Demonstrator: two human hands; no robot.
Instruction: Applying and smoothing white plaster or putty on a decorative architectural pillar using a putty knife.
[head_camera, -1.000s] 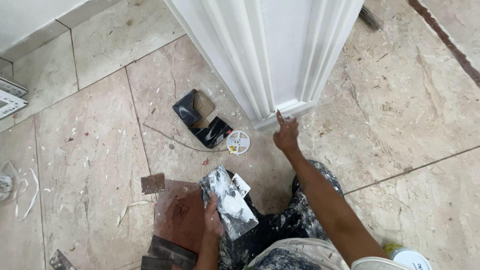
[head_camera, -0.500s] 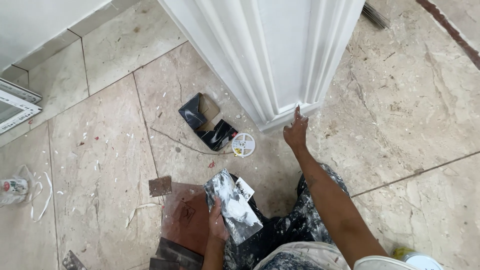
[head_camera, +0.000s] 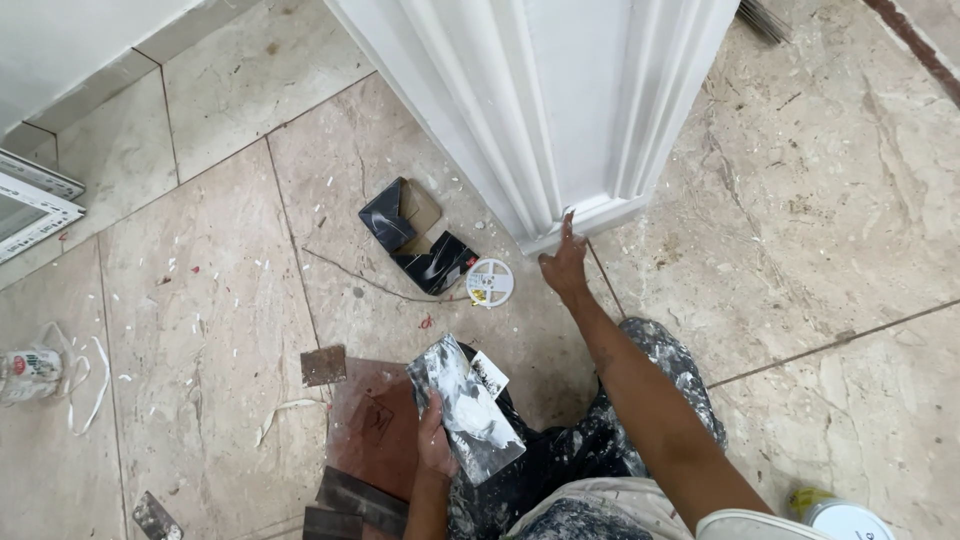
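Observation:
My left hand (head_camera: 434, 445) grips a flat board (head_camera: 466, 405) smeared with white filler, held low over my paint-spattered trousers (head_camera: 600, 450). My right hand (head_camera: 563, 262) reaches forward, one fingertip pressed against the bottom corner of the white moulded door frame (head_camera: 560, 120), just above the floor. Nothing is held in the right hand; its fingers are loosely spread.
A torn black-and-brown cardboard box (head_camera: 412, 235) and a small white reel (head_camera: 490, 282) lie on the beige tile floor left of the frame. A brown mat (head_camera: 370, 420), dark strips (head_camera: 350, 500), a crumpled bag (head_camera: 35, 375) at left and a white tub lid (head_camera: 845, 520) at lower right.
The view has shifted a little. My right hand stayed at the base of the frame with small moves along its bottom corner. My left hand keeps hold of the board.

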